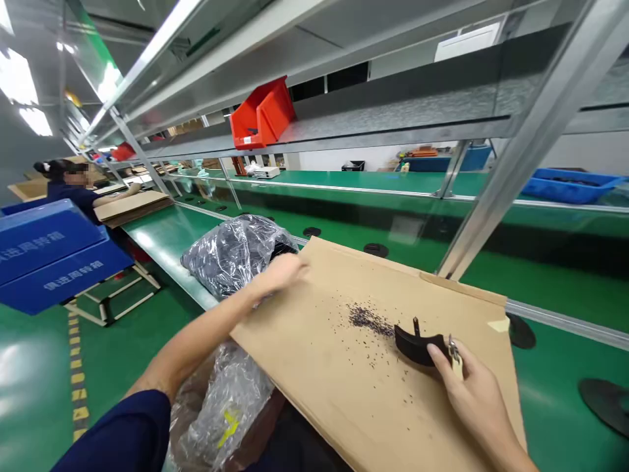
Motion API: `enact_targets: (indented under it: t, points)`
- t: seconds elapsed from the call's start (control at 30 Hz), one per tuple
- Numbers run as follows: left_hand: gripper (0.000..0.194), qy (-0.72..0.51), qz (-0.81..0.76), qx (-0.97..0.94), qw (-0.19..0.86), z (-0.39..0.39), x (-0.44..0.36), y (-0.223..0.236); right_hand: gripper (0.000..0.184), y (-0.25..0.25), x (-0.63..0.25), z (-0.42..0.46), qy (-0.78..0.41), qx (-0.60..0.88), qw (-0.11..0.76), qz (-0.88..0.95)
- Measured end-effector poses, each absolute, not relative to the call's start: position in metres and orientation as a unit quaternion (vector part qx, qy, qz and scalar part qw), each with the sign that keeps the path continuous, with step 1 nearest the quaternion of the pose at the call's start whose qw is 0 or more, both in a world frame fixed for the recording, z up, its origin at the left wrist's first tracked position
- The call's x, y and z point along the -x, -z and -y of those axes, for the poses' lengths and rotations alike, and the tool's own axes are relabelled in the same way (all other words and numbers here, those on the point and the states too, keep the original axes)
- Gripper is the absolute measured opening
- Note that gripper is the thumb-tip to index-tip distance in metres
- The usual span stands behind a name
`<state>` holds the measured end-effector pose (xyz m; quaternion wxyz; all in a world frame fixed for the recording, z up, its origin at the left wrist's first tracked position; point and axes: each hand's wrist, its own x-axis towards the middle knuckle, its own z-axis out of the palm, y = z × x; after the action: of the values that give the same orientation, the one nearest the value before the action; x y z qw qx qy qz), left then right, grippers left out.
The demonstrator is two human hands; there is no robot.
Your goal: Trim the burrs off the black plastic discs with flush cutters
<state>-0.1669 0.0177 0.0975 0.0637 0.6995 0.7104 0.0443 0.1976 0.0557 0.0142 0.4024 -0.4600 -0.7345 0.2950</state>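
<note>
My right hand (pixel 474 390) grips a black curved part (pixel 417 347) over the cardboard sheet (pixel 314 354). A small dark peg stands up from this part. Beside the fingers of that hand show a shiny metal piece (pixel 453 349) and a pale strip, whose kind I cannot make out. Next to the part's left end lies a scattered heap of tiny dark pieces (pixel 366 319), too small to name. My left hand (pixel 285 271) is at the sheet's left edge, by the mouth of a clear plastic bag (pixel 236 252) full of black things. Motion smears its fingers.
Below my left arm sits an open, plastic-lined container (pixel 221 400). A red bin (pixel 263 118) stands on the shelf above the green bench (pixel 162 229). A metal post (pixel 515 157) rises behind the cardboard. Blue crates (pixel 54 249) and a co-worker (pixel 73 187) are at left.
</note>
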Motion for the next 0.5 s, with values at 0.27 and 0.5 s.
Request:
enact_targets:
  t: [0.27, 0.5]
  points:
    - [0.032, 0.164, -0.741, -0.65, 0.049, -0.043, 0.236, -0.077, 0.034, -0.016, -0.204, -0.051, -0.255, 0.453, 0.436, 0.735]
    - [0.037, 0.182, -0.708, -0.68, 0.052, -0.046, 0.242, -0.081, 0.033, -0.011, -0.204, -0.045, -0.264, 0.429, 0.44, 0.743]
